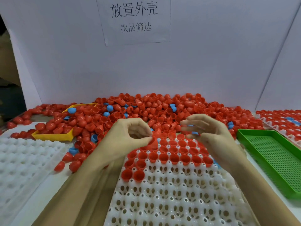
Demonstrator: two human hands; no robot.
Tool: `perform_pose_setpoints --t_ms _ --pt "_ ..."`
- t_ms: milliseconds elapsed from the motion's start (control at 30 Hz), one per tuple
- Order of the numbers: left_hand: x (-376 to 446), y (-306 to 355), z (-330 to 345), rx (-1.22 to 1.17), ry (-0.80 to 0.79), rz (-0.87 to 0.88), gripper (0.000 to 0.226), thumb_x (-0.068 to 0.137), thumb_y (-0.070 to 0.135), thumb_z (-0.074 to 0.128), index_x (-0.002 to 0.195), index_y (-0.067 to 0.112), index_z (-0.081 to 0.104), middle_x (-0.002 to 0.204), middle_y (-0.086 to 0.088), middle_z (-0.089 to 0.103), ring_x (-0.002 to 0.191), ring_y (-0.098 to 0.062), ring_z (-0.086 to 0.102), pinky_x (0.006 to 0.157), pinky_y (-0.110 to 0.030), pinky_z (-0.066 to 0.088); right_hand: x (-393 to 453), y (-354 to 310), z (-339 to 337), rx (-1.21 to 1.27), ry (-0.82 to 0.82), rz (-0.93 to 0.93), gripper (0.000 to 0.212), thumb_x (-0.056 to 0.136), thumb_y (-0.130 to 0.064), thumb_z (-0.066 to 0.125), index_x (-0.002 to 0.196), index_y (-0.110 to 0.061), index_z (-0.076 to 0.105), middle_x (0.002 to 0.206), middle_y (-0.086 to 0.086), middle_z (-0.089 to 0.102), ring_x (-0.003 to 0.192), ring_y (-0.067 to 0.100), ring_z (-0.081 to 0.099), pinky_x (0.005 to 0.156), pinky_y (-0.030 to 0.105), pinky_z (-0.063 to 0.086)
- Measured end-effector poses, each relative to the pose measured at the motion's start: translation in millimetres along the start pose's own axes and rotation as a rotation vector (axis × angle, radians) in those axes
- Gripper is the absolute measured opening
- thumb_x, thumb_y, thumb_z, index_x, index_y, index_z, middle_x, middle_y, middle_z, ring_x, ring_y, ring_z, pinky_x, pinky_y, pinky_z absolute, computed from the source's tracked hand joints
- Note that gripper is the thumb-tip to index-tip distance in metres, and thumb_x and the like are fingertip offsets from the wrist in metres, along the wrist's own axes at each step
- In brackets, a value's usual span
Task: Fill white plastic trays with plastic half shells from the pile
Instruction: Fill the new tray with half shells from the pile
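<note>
A white plastic tray (171, 198) with rows of holes lies in front of me; its far rows hold red half shells (174, 158). Behind it spreads a big pile of red half shells (146, 110) with a few blue ones mixed in. My left hand (130, 136) hovers over the tray's far left corner and pinches a red half shell (154, 139) between thumb and fingers. My right hand (210, 136) is over the tray's far right, fingers curled and blurred, with a small blue piece (194, 132) at the fingertips.
An empty white tray (24, 162) lies at the left. A yellow tray (53, 137) sits half buried in shells behind it. A green perforated tray (275, 159) stands at the right, and a filled white tray (283, 121) lies behind it. A white wall with a paper sign closes the back.
</note>
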State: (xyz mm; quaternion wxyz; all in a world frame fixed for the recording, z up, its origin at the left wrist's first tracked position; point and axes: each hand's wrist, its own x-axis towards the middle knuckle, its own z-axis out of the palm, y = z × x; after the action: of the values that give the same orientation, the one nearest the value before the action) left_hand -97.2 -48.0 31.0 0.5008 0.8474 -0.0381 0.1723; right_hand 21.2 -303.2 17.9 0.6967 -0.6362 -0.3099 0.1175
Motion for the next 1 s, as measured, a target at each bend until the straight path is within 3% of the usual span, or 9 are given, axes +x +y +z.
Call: perform_pose_setpoints --t_ms 100,200,400,567,700,767,900,1000 --pt "-3.8 -1.4 -10.0 0.226 -0.216 -0.055 0.031 0.084 0.011 0.078 0.100 0.037 0.076 0.085 0.008 0.076 0.078 -0.006 0.072 0.077 -0.019 0.058 5.7 2.9 -7.5 0.079 0.273 -0.006 0.065 0.076 0.039 0.029 0.099 -0.008 0.068 0.094 0.008 0.077 0.086 0.023 0.073 0.069 0.025 0.062" --pt "-8.2 -2.3 0.4 0.431 -0.354 -0.078 0.023 0.084 0.013 0.076 0.094 0.034 0.078 0.080 0.014 0.075 0.073 0.004 0.068 0.066 -0.011 0.051 9.1 6.1 -12.6 0.145 0.388 0.055 0.064 0.079 0.037 0.028 0.097 -0.009 0.069 0.080 0.003 0.074 0.071 0.018 0.070 0.067 0.025 0.063" --pt "-13.2 -3.6 16.5 0.553 -0.417 -0.021 0.013 0.081 0.016 0.075 0.089 0.026 0.075 0.078 0.014 0.069 0.078 0.003 0.064 0.070 -0.004 0.045 9.0 7.3 -22.2 0.102 0.450 0.113 0.060 0.075 0.029 0.031 0.100 -0.007 0.071 0.082 0.003 0.076 0.073 0.016 0.072 0.064 0.023 0.060" --pt "-16.3 -9.1 23.8 0.733 -0.454 0.085 0.013 0.088 0.033 0.072 0.098 0.026 0.073 0.092 0.019 0.051 0.093 0.002 0.051 0.075 -0.013 0.046 9.6 9.4 -29.4 0.084 0.507 0.160 0.053 0.082 0.024 0.037 0.103 -0.008 0.073 0.084 0.002 0.076 0.073 0.016 0.074 0.076 0.032 0.059" --pt "-12.2 -8.4 12.1 0.662 -0.488 0.087 0.018 0.091 0.045 0.073 0.100 0.031 0.077 0.090 0.021 0.057 0.089 0.006 0.056 0.074 -0.008 0.044 9.9 11.3 -34.4 0.072 0.532 0.170 0.048 0.085 0.023 0.040 0.105 -0.006 0.073 0.087 0.005 0.076 0.068 0.014 0.074 0.079 0.035 0.060" --pt "-7.4 -10.7 -0.7 0.561 -0.434 0.052 0.014 0.092 0.047 0.071 0.096 0.036 0.078 0.089 0.020 0.065 0.088 0.005 0.060 0.077 -0.010 0.047 10.3 11.9 -35.7 0.072 0.541 0.178 0.047 0.086 0.022 0.040 0.105 -0.006 0.073 0.087 0.005 0.077 0.067 0.014 0.074 0.080 0.036 0.059" --pt "4.3 -34.4 -12.1 0.504 -0.019 0.049 0.010 0.094 0.028 0.072 0.102 0.035 0.076 0.092 0.020 0.069 0.089 0.001 0.063 0.075 -0.014 0.048 11.5 13.3 -34.3 0.076 0.538 0.191 0.044 0.088 0.020 0.042 0.102 -0.007 0.074 0.091 0.006 0.077 0.069 0.014 0.074 0.077 0.033 0.058" --pt "7.3 -52.0 4.3 0.546 0.045 0.029 0.030 0.094 0.034 0.072 0.124 0.034 0.070 0.114 0.025 0.062 0.107 0.005 0.055 0.096 -0.018 0.043 11.0 13.2 -30.9 0.054 0.518 0.198 0.045 0.088 0.019 0.042 0.098 -0.010 0.075 0.085 0.004 0.078 0.074 0.018 0.072 0.075 0.032 0.057"
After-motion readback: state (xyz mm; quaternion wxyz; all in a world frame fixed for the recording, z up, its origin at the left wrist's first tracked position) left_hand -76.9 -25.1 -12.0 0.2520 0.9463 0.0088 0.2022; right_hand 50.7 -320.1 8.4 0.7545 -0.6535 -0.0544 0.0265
